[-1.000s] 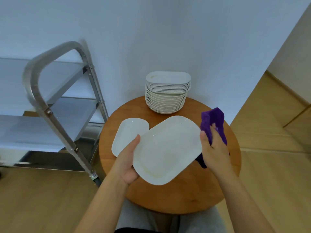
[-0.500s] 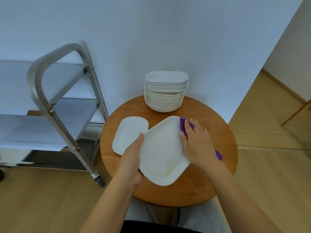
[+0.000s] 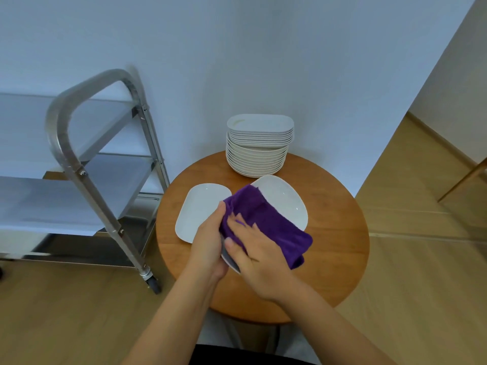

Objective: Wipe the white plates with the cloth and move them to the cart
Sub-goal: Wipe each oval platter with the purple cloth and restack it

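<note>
Over the round desk (image 3: 329, 272), the left hand (image 3: 208, 246) has its grip curled round the near edge of a tilted white plate (image 3: 286, 204). The right hand (image 3: 257, 252) presses the purple cloth (image 3: 266, 219) onto it, fingers spread flat. Left of this plate a second plate (image 3: 196, 214) lies flat; behind it stands the plate stack (image 3: 259, 146).

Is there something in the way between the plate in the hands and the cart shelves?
Nothing visible blocks it. The held plate is over the table; the cart stands to its left, only its handle frame nearer.
</note>
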Motion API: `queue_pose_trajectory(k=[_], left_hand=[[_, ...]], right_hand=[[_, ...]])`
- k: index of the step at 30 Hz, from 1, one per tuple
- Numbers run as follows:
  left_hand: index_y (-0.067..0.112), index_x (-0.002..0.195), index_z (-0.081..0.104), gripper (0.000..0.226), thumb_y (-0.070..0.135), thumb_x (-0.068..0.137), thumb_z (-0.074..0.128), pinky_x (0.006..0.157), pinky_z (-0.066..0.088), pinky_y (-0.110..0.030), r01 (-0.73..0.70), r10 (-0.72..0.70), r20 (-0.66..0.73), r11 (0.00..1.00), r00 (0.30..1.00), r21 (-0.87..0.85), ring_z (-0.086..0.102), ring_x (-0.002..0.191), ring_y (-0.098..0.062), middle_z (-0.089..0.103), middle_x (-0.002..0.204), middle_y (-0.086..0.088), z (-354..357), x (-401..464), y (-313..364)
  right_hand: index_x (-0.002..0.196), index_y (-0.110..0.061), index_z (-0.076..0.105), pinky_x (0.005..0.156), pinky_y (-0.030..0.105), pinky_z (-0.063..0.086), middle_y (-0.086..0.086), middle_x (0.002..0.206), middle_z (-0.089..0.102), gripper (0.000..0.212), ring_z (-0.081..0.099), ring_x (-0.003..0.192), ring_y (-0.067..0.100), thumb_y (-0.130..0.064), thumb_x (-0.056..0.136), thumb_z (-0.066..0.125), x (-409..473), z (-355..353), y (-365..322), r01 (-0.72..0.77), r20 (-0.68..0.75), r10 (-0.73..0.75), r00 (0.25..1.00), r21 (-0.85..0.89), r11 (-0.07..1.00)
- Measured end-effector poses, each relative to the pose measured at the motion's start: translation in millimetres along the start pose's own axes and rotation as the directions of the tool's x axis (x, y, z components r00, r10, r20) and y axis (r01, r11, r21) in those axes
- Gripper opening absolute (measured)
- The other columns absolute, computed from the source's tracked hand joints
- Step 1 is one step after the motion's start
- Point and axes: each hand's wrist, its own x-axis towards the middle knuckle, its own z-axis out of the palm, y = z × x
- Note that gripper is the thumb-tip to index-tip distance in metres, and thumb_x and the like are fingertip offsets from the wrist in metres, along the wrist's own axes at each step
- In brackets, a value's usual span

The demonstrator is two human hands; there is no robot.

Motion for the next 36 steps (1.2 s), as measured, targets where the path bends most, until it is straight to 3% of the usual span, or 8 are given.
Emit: queue_pose_trajectory(k=[4,7,10,13,19,24,29,36], left_hand=[[0.016,0.103,0.064,0.027,0.038,0.088,0.059,0.049,0.055,-0.028,0.095,-0.099,-0.069,0.993,0.993,-0.064,0.072,0.067,-0.019,0.075,0.077,-0.005,-5,2,4],[0.015,0.106,0.062,0.031,0.039,0.088,0.058,0.051,0.057,-0.033,0.166,-0.171,-0.025,0.977,0.985,-0.135,0.072,0.067,-0.025,0.075,0.078,-0.010,-10,5,11],[0.020,0.119,0.059,0.036,0.039,0.089,0.055,0.061,0.058,-0.039,0.240,-0.233,0.070,0.965,0.970,-0.107,0.071,0.084,-0.031,0.072,0.098,-0.014,-16,7,18],[0.022,0.118,0.058,0.036,0.039,0.086,0.055,0.061,0.058,-0.040,0.273,-0.270,0.139,0.962,0.953,-0.002,0.071,0.083,-0.030,0.073,0.098,-0.013,-20,7,23],[0.022,0.112,0.060,0.039,0.037,0.076,0.065,0.062,0.058,-0.040,0.280,-0.295,0.115,0.951,0.949,0.133,0.071,0.084,-0.031,0.073,0.097,-0.012,-20,7,29],[0.020,0.125,0.055,0.051,0.043,0.079,0.060,0.076,0.057,-0.042,0.211,-0.196,0.178,0.975,0.964,-0.072,0.064,0.106,-0.032,0.067,0.118,-0.011,-5,-2,25],[0.031,0.123,0.045,0.032,0.042,0.093,0.048,0.071,0.057,-0.029,-0.021,0.015,-0.212,0.999,0.977,-0.027,0.063,0.098,-0.019,0.062,0.112,0.001,32,-21,-27],[0.031,0.103,0.047,0.019,0.046,0.097,0.037,0.062,0.053,-0.024,-0.102,0.121,-0.374,0.992,0.919,0.069,0.062,0.084,-0.016,0.062,0.092,0.005,21,-9,-18]], right_hand=[[0.147,-0.020,0.033,0.102,0.005,-0.003,-0.003,0.151,0.036,0.051,0.029,0.140,0.011,-0.032,0.099,0.044,-13,-10,7,0.263,0.178,-0.226,0.958,-0.221,0.939],[0.141,-0.019,0.043,0.116,0.034,0.006,-0.001,0.147,0.043,0.055,0.034,0.139,0.017,-0.029,0.090,0.060,-19,-22,20,0.414,0.309,-0.309,0.899,-0.379,0.827],[0.128,-0.021,0.057,0.104,0.057,0.014,0.001,0.138,0.054,0.072,0.047,0.130,0.026,-0.018,0.063,0.086,-22,-30,33,0.485,0.387,-0.304,0.870,-0.563,0.670],[0.120,-0.023,0.063,0.096,0.053,0.038,0.001,0.130,0.061,0.076,0.057,0.120,0.029,-0.019,0.050,0.092,-26,-38,50,0.454,0.343,-0.300,0.890,-0.619,0.641],[0.118,-0.013,0.065,0.088,0.038,0.048,0.009,0.122,0.065,0.062,0.064,0.108,0.031,-0.014,0.060,0.086,-36,-48,79,0.445,0.240,-0.388,0.890,-0.647,0.619],[0.109,-0.007,0.071,0.057,0.035,0.059,0.011,0.107,0.071,0.064,0.071,0.089,0.030,-0.007,0.048,0.092,-32,-43,69,0.217,0.039,-0.263,0.964,-0.684,0.696],[0.100,-0.007,0.074,0.047,0.034,0.056,0.011,0.098,0.074,0.070,0.072,0.081,0.029,-0.005,0.034,0.095,-20,-20,35,-0.005,-0.182,-0.153,0.971,-0.659,0.752],[0.115,-0.015,0.069,0.087,0.054,0.051,0.002,0.119,0.067,0.066,0.063,0.111,0.022,-0.019,0.053,0.091,-29,-15,38,0.237,-0.042,-0.327,0.944,-0.603,0.762]])
